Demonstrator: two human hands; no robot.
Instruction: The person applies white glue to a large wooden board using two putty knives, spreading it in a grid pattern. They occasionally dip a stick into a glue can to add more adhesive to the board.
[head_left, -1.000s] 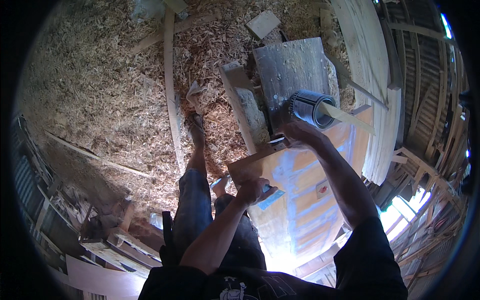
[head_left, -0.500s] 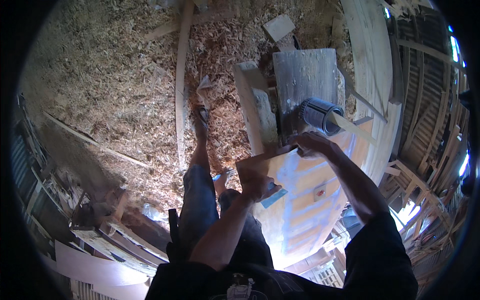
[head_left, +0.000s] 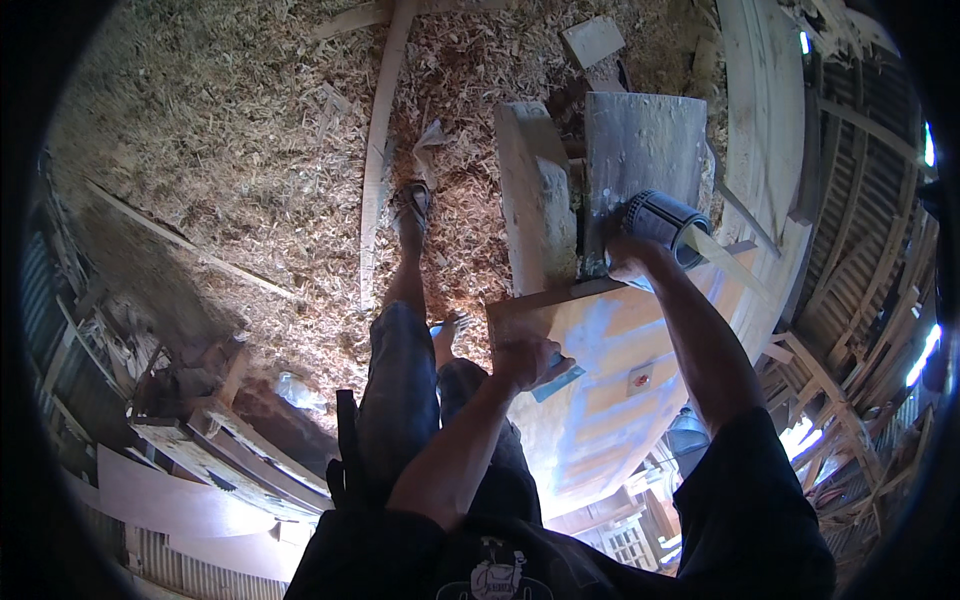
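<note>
A wooden panel (head_left: 600, 400) with orange-brown wood and pale bluish smears slants in front of me. My left hand (head_left: 528, 364) is closed around a teal putty knife (head_left: 559, 383), its blade low over the panel's near left part. At the panel's far edge, beside a metal can (head_left: 660, 222), my right hand (head_left: 636, 260) has its fingers curled. A small pale edge shows below those fingers, but what they grip is hidden. The can lies tilted with a flat wooden stick (head_left: 725, 262) poking from its mouth.
Wood shavings (head_left: 250, 150) cover the floor, with a long plank (head_left: 382, 150) across them. A weathered board (head_left: 645, 140) and a thick timber block (head_left: 535, 190) stand beyond the panel. Long pale boards (head_left: 755, 120) line the right. A wooden bench (head_left: 230, 465) is at lower left.
My right hand has moved slightly right and farther away along the panel's far edge, closer to the can. My left hand keeps the putty knife, shifted slightly right and away. The view has shifted a little.
</note>
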